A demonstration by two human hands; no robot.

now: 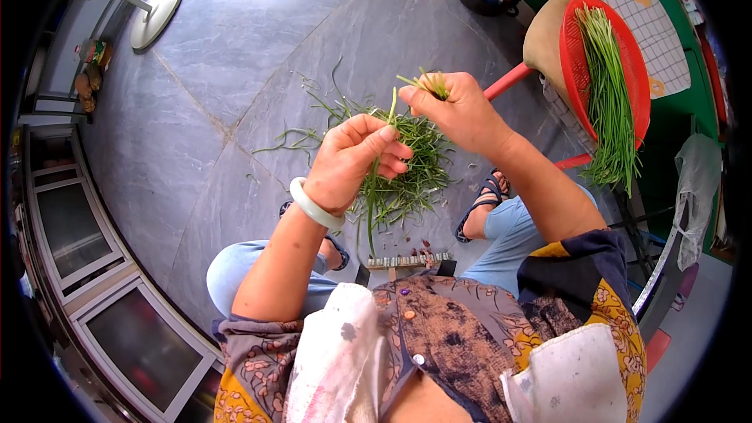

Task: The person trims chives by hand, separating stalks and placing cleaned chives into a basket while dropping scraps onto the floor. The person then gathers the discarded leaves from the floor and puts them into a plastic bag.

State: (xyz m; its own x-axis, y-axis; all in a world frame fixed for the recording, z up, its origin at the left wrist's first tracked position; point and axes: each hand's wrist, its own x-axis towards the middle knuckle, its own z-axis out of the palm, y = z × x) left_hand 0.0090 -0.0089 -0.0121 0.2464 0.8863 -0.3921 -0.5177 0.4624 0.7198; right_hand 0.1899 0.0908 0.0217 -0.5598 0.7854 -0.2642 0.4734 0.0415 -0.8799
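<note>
Long, slim green stalk, paler up top

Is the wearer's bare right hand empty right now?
No, the bare right hand grips a small bunch of thin green stems, some of which poke out past the thumb.

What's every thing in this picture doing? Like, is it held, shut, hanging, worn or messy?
Left hand: closed, pinching a green stem
Right hand: closed around a green bunch
Bangle: worn on the left wrist
Green scraps: loose, heaped and scattered on the floor
Red basket: holding long green stalks
Plastic bag: hanging
Cabinet door: shut
Sandal: worn
</note>
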